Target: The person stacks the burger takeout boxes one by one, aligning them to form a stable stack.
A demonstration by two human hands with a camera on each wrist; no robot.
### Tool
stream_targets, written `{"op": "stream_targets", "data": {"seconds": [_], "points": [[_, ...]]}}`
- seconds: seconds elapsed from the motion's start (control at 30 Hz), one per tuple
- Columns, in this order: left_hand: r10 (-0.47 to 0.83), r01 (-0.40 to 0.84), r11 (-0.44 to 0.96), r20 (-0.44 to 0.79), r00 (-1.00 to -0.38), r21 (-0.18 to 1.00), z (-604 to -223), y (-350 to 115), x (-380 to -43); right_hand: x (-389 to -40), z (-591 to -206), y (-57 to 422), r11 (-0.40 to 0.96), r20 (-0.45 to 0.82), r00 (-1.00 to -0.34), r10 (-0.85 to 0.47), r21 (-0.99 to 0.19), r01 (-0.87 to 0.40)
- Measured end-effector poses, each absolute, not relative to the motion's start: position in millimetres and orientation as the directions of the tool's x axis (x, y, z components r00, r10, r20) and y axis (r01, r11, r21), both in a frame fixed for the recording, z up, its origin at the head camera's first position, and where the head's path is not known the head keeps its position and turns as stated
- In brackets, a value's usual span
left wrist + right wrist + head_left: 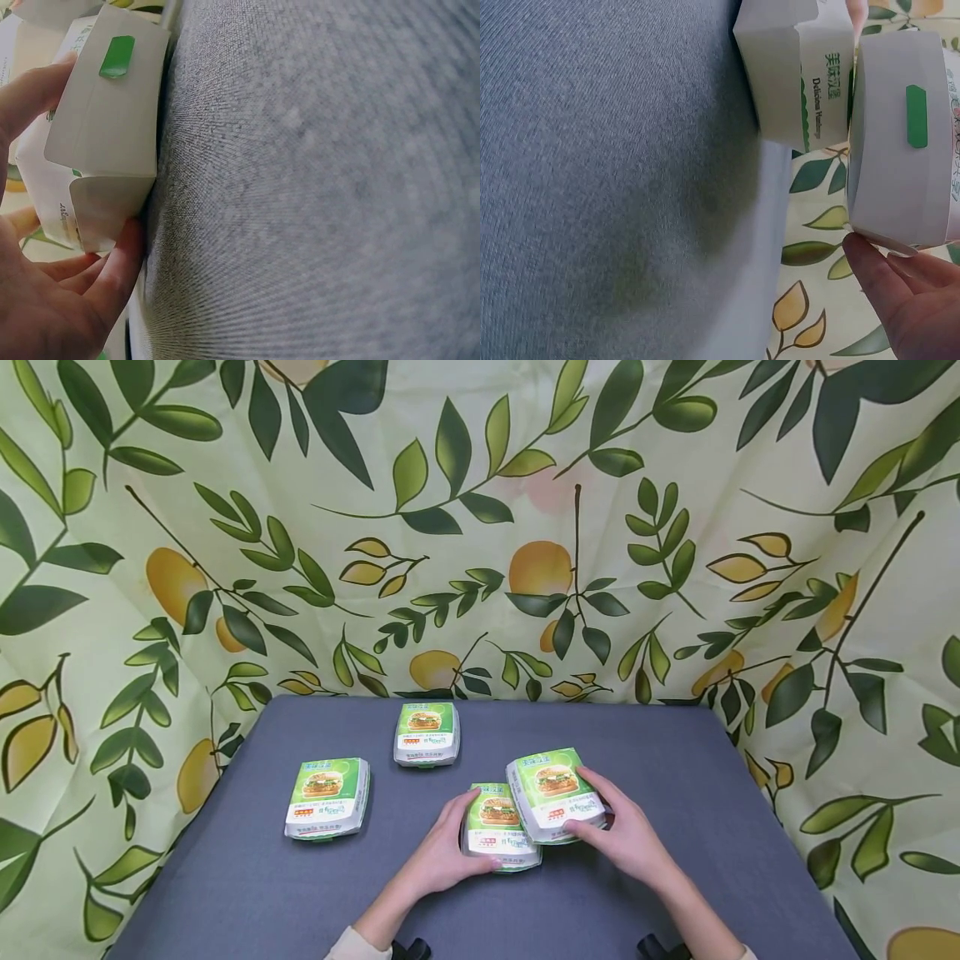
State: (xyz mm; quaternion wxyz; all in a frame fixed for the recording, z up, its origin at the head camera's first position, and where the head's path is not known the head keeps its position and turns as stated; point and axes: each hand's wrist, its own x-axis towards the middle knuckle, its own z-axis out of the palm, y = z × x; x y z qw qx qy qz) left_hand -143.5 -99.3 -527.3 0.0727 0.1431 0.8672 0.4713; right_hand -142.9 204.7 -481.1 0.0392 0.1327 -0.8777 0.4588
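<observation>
Near the front of the table, my left hand (442, 852) grips a green and white burger box (495, 814) from its left side, with the box resting on the cloth. The left wrist view shows the thumb and fingers around that same box (112, 112). My right hand (618, 827) holds a second burger box (557, 785) by its right side, tilted and raised. It overlaps the right part of the left hand's box in the head view. In the right wrist view the raised box (904, 142) sits just above the lower box (787, 82); whether they touch I cannot tell.
Two more burger boxes stand on the grey-blue table (247, 893): one box (327, 797) at the left, another box (426, 733) at the back. Behind the table hangs a leaf-and-fruit patterned cloth (480, 543), which also runs along both sides.
</observation>
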Motion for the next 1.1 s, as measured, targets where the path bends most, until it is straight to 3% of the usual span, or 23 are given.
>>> {"op": "stream_targets", "data": {"seconds": [0.67,1.1], "points": [[0.296,0.168,0.524,0.007,-0.955,0.835,-520,-99,-143,-140,-482,181,0.521,0.199,-0.962,-0.185,-0.810,-0.268],[0.305,0.199,0.383,0.080,-0.949,0.902,-499,-98,-133,-136,-482,166,0.517,0.239,-0.955,-0.177,-0.803,-0.297]]}}
